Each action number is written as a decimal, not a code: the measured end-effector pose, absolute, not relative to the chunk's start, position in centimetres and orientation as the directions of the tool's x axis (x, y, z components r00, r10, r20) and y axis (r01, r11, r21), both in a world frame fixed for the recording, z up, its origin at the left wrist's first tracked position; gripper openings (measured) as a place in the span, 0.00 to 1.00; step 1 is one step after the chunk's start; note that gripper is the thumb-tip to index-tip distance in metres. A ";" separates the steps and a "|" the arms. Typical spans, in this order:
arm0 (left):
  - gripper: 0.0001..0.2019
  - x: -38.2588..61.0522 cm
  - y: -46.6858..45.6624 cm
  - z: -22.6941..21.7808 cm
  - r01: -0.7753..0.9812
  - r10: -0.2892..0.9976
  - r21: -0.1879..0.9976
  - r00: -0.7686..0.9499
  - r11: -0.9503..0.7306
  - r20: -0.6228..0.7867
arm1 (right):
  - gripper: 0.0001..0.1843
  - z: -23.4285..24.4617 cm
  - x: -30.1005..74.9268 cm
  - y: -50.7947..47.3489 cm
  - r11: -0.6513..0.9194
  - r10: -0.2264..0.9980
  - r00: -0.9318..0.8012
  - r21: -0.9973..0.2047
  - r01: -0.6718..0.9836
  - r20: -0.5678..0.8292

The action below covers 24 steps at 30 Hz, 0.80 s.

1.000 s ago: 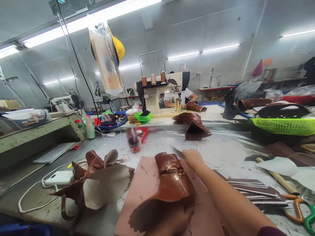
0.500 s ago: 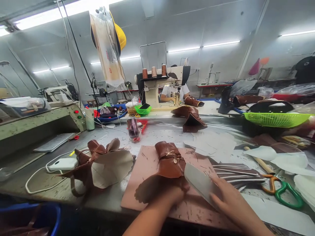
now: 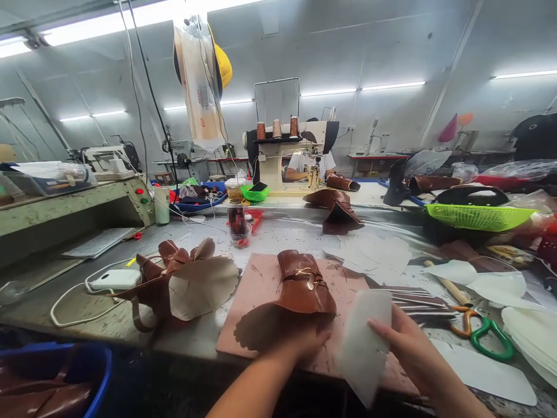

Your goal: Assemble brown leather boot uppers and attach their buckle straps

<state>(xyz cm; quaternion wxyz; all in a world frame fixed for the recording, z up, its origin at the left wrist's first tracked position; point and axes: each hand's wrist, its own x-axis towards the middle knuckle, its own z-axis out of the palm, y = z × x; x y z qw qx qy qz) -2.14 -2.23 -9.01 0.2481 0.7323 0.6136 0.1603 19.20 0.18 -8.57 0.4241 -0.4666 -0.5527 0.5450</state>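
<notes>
A brown leather boot upper [image 3: 300, 290] lies on a pink cutting mat [image 3: 261, 284] in front of me. My left hand [image 3: 304, 342] rests on the upper's near scalloped edge, fingers curled on the leather. My right hand [image 3: 404, 345] grips a white stiffener sheet [image 3: 363, 342] and holds it upright just right of the upper.
Another brown upper with pale lining [image 3: 187, 281] lies to the left beside a white charger [image 3: 115, 280]. Scissors with green and orange handles [image 3: 481, 334], dark strips [image 3: 418, 299] and white cut pieces [image 3: 478, 278] lie right. A green basket [image 3: 478, 216] and a person at a sewing machine [image 3: 287, 154] are behind.
My right hand drew back from beyond the upper with the white sheet and raised it upright. My left hand came in onto the upper's near edge.
</notes>
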 end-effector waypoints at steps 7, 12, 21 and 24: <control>0.25 -2.1 -1.4 -10.5 0.875 0.975 0.440 0.221 -0.201 0.007 | 0.09 -12.6 18.6 -1.6 0.675 0.736 -0.492 -0.555 0.486 0.465; 0.23 -2.2 -1.0 -11.2 0.892 0.968 0.383 0.248 -0.239 0.027 | 0.16 -12.5 18.0 -1.0 0.566 0.820 -0.476 -0.327 0.757 0.320; 0.23 -0.8 -2.4 -11.4 0.916 0.956 0.279 0.258 -0.289 0.143 | 0.20 -9.0 20.1 -0.9 0.400 0.899 -0.437 -0.409 0.820 0.003; 0.26 0.1 -4.1 -13.0 0.909 0.946 0.280 0.264 -0.310 0.191 | 0.15 -8.5 19.8 -0.8 0.317 0.922 -0.385 -0.635 0.704 0.033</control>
